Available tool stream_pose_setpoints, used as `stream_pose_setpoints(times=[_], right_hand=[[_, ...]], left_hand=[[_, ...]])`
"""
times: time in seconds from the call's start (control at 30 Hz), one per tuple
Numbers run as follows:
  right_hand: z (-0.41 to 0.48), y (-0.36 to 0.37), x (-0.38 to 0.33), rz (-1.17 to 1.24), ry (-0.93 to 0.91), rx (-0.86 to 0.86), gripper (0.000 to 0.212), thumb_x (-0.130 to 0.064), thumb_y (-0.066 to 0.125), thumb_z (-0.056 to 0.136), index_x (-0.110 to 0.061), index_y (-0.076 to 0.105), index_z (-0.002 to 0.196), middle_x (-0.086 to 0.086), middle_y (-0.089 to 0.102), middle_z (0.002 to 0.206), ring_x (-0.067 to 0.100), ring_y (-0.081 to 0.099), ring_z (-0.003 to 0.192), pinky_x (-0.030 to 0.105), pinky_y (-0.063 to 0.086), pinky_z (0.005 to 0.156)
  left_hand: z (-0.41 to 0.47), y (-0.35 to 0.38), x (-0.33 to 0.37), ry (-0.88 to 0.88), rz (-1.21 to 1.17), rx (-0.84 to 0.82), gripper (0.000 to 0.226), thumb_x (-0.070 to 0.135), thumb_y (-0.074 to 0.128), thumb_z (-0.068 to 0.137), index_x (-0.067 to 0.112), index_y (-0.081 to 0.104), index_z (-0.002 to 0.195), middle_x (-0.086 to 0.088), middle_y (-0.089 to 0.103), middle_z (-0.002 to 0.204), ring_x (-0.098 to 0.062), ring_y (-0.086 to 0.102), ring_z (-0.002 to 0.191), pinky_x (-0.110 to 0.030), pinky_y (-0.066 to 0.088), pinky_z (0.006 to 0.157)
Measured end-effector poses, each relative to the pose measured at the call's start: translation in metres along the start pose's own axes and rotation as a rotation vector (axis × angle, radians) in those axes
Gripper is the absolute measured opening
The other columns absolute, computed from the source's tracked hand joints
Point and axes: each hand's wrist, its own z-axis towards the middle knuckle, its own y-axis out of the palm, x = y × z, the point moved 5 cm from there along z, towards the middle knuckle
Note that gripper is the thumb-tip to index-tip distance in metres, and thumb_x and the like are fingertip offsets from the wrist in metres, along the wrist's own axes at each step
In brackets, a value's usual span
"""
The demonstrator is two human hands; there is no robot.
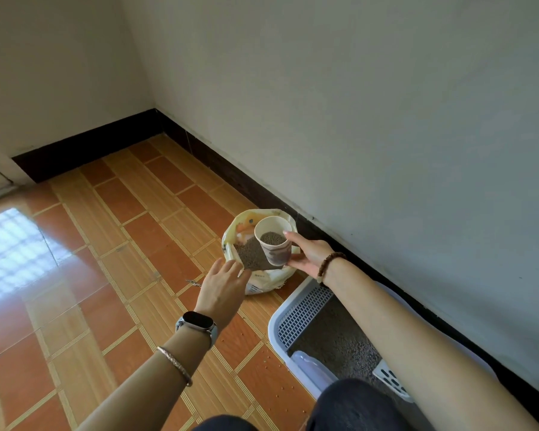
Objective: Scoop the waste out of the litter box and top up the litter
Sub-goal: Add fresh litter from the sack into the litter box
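Observation:
An open cream litter bag [263,279] stands on the tiled floor by the wall, with grey litter visible inside. My right hand [308,253] grips a paper cup [274,244] part-filled with grey litter, held just above the bag's mouth. My left hand [223,284] reaches toward the bag's near rim with fingers relaxed and straight, holding nothing. The pale lilac litter box [276,318] lies at the lower right against the wall, with grey litter and a grid step at its near end. A white slotted scoop [391,381] lies in it, partly hidden by my knee.
A dark skirting board [231,178] runs along the white walls that meet in a corner at the back. A few stray litter grains [265,360] lie on the orange floor tiles beside the box. My knees fill the bottom edge.

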Motion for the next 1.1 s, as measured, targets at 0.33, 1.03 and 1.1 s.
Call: stream_pose_setpoints(times=[0.33,1.03,1.1], right_hand=[[-0.033,-0.034,-0.002,0.131,0.013,0.005,0.084,-0.019,0.088,0.06,-0.007,0.045,0.132,0.023,0.052,0.128,0.038,0.055,0.115,0.058,0.048,0.093],[-0.081,-0.209,0.105,-0.29,0.038,0.404,0.071,-0.055,0.087,0.047,-0.016,0.066,0.102,0.004,0.071,0.098,0.018,0.069,0.09,0.035,0.055,0.086],[-0.084,-0.209,0.111,-0.316,0.02,0.437,0.039,-0.04,0.082,0.067,-0.019,0.061,0.093,-0.004,0.067,0.09,0.009,0.066,0.08,0.027,0.055,0.074]], left_hand=[[0.009,0.001,0.028,0.058,-0.024,0.019,0.028,0.01,0.065,0.078,0.013,0.066,0.106,-0.006,0.064,0.102,-0.025,0.062,0.091,-0.04,0.049,0.09],[0.032,0.026,0.082,0.033,-0.031,-0.066,0.034,0.018,0.061,0.087,0.01,0.058,0.12,-0.012,0.06,0.107,-0.029,0.061,0.092,-0.043,0.05,0.081],[0.029,0.029,0.08,0.028,-0.04,-0.07,0.038,0.018,0.062,0.087,0.01,0.055,0.123,-0.011,0.059,0.107,-0.029,0.06,0.091,-0.042,0.05,0.078]])
